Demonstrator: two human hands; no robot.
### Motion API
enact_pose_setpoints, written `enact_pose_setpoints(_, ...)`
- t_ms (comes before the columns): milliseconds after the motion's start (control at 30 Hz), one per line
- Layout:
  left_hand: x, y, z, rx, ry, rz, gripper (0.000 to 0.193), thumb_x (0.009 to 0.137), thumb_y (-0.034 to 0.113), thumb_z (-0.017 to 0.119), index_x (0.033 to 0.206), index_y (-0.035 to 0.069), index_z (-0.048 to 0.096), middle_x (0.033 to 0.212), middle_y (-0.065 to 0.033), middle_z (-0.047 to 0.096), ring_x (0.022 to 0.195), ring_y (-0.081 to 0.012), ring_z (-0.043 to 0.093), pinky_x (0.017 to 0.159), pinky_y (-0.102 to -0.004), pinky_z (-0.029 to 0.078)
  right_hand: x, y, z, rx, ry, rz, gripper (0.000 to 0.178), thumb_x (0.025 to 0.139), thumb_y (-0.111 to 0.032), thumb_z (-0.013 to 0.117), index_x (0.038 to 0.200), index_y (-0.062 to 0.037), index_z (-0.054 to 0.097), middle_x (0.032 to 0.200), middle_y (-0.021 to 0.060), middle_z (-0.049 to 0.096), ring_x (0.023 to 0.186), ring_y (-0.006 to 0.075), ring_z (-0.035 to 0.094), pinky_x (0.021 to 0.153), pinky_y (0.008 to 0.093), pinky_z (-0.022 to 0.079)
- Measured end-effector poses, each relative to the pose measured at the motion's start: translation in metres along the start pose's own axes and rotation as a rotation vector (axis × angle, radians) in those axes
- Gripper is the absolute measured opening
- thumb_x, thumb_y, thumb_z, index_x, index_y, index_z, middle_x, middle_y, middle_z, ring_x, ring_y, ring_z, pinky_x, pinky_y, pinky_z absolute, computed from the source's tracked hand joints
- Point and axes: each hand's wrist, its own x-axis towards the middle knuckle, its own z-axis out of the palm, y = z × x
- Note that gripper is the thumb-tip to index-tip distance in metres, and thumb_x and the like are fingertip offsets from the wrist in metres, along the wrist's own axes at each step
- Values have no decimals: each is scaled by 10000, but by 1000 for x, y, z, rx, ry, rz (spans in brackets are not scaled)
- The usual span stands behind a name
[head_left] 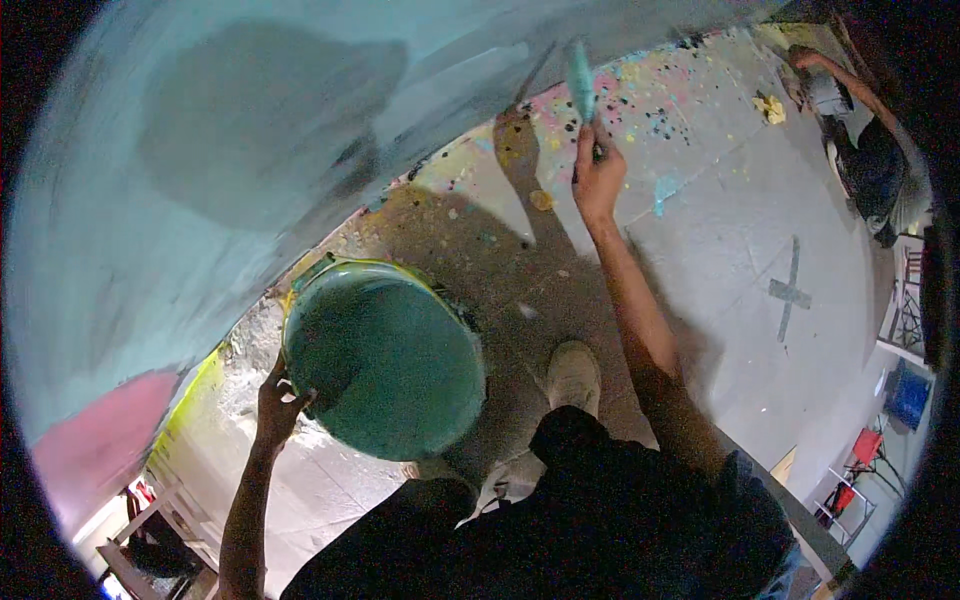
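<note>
My left hand grips the near-left rim of a large round bucket, thumb over the edge. Teal paint spreads across its inside; how deep it goes I cannot tell. Stretched out ahead, my right hand is closed round a paintbrush coated in teal. The brush points away from me, near the foot of the painted wall; whether its tip touches the wall is unclear. Shadows of my arm and head fall on wall and floor.
Paint-splattered floor runs along the wall's foot. A grey tape cross marks the floor at right. Another person crouches at the far right with a pail. My shoe stands right of the bucket. Furniture stands at lower left.
</note>
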Motion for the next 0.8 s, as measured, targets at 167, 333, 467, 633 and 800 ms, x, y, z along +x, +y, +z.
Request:
enact_pose_setpoints(167, 1, -10, -2, -21, 18, -6, 806, 620, -81, 632, 1319, 80, 262, 891, -18, 504, 639, -98, 447, 568, -211, 438, -53, 12, 81, 43, -136, 60, 229, 839, -166, 487, 869, 45, 570, 637, 92, 555, 598, 144, 523, 564, 296, 425)
enact_pose_setpoints(333, -6, 2, -2, -59, 35, -60, 797, 613, -75, 627, 1313, 70, 275, 872, -13, 510, 655, -104, 463, 573, -216, 442, -111, -52, 82, 45, -727, -501, 153, 787, -146, 538, 859, -17, 578, 849, 158, 595, 783, 279, 584, 684, 361, 456)
enact_pose_setpoints(467, -5, -4, -5, -45, 20, -60, 776, 598, -80, 628, 1293, 56, 311, 916, -30, 535, 692, -116, 481, 604, -231, 453, -74, -69, 38, 133, -905, -429, 156, 790, -141, 531, 880, -23, 577, 883, 155, 597, 828, 270, 585, 722, 356, 449)
enact_pose_setpoints(633, -3, 4, 0, -111, 16, -103, 785, 581, -72, 653, 1285, 57, 330, 939, -31, 532, 778, -139, 496, 666, -252, 455, 17, -12, -8, 2, -9, -287, 239, 822, -180, 511, 921, 25, 584, 715, 117, 584, 625, 185, 532, 585, 304, 432)
enact_pose_setpoints(800, -6, 2, -1, -127, 30, -78, 774, 588, -74, 660, 1280, 53, 336, 955, -34, 536, 821, -154, 513, 676, -260, 453, 42, -24, -36, 10, 131, 40, 301, 854, -227, 482, 957, 38, 582, 556, 45, 443, 519, 104, 375, 459, 282, 337)
